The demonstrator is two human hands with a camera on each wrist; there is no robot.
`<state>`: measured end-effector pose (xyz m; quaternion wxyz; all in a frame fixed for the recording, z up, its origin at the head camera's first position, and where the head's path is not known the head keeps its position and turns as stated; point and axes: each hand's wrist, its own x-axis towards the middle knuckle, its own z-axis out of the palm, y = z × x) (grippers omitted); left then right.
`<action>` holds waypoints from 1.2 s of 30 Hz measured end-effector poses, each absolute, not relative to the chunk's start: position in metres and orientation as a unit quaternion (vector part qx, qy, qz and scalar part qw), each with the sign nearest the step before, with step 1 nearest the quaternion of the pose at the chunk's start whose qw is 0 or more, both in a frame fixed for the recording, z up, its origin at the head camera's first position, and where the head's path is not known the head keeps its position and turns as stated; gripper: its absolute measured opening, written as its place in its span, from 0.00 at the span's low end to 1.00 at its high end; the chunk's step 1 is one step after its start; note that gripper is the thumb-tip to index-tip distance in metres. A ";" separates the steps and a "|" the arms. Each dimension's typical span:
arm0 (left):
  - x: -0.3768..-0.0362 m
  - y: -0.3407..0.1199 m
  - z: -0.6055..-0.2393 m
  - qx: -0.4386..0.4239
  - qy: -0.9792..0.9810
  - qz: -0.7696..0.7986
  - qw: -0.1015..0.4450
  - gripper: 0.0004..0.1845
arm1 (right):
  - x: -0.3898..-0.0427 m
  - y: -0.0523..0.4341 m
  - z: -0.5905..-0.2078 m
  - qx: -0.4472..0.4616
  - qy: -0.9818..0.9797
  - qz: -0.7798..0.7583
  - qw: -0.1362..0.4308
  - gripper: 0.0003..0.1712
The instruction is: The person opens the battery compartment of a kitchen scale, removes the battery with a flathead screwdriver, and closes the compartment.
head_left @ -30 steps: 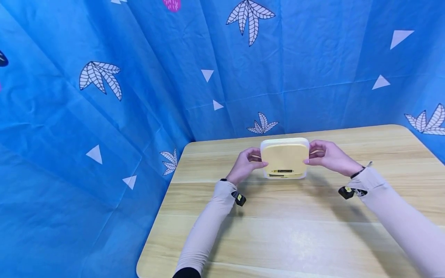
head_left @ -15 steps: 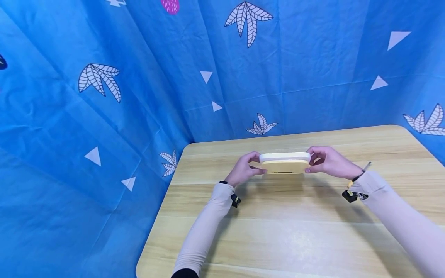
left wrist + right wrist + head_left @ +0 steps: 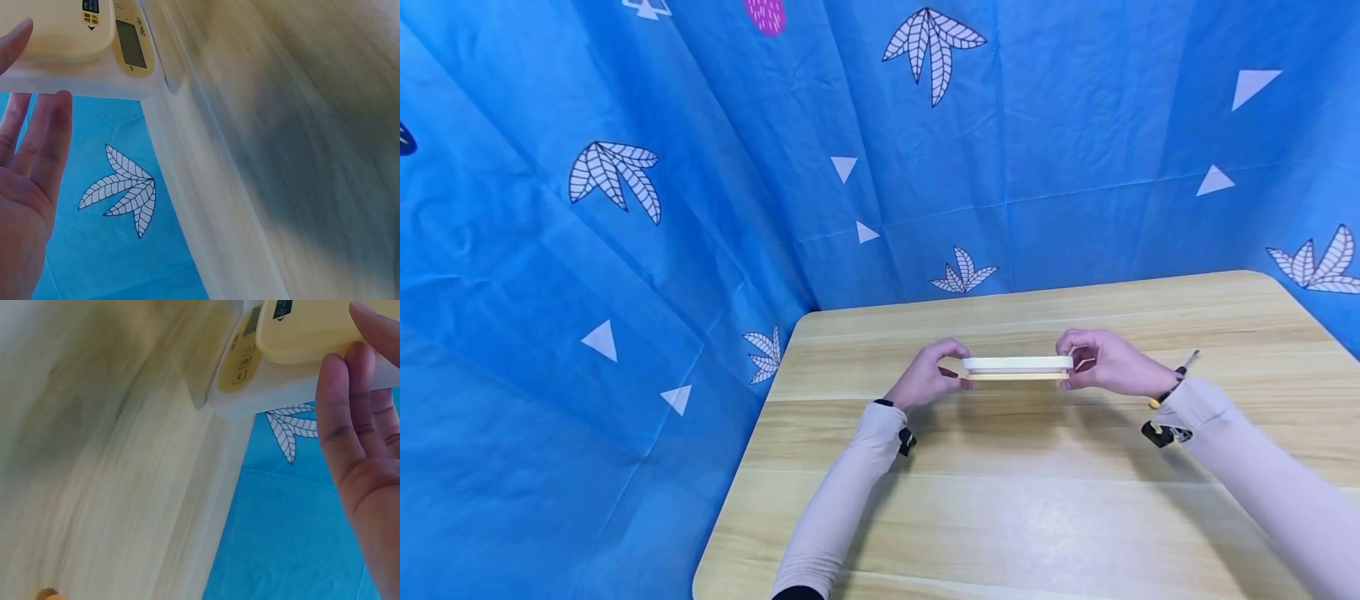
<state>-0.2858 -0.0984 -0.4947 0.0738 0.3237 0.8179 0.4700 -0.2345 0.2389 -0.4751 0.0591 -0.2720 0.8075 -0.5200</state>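
Left of the scale point(image 3: 1017, 368), the left hand point(image 3: 931, 375): fingers curled round its left edge, thumb on top, gripping. In the left wrist view, fingertips point(image 3: 53, 115) lying straight against the white rim. Between both hands, held level just above the wooden table point(image 3: 1000, 500), clear of the far edge: a flat, square, round-cornered kitchen scale, white on the upward face and pale yellow below, seen edge-on from the head view. On the yellow face, a small grey display window point(image 3: 131, 44) and a few dark markings beside it; in the right wrist view, round buttons point(image 3: 240, 362) on the same strip. Right of the scale, the right hand point(image 3: 1105, 362), fingers wrapped over the right edge, gripping likewise. Behind the scale, a blue cloth backdrop point(image 3: 700, 167) with white leaves and triangles.
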 end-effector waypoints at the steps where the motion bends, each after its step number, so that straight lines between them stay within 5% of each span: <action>1: -0.285 -0.099 -0.495 0.327 0.819 0.466 0.075 0.18 | -0.234 0.239 -0.476 -0.279 0.806 -0.519 0.056 0.18; 17: -0.274 -0.103 -0.496 0.370 0.849 0.366 0.093 0.16 | -0.224 0.236 -0.500 -0.331 0.801 -0.496 0.043 0.23; 36: -0.261 -0.099 -0.503 0.415 0.902 0.113 0.043 0.14 | -0.219 0.230 -0.519 -0.323 0.826 -0.459 0.058 0.22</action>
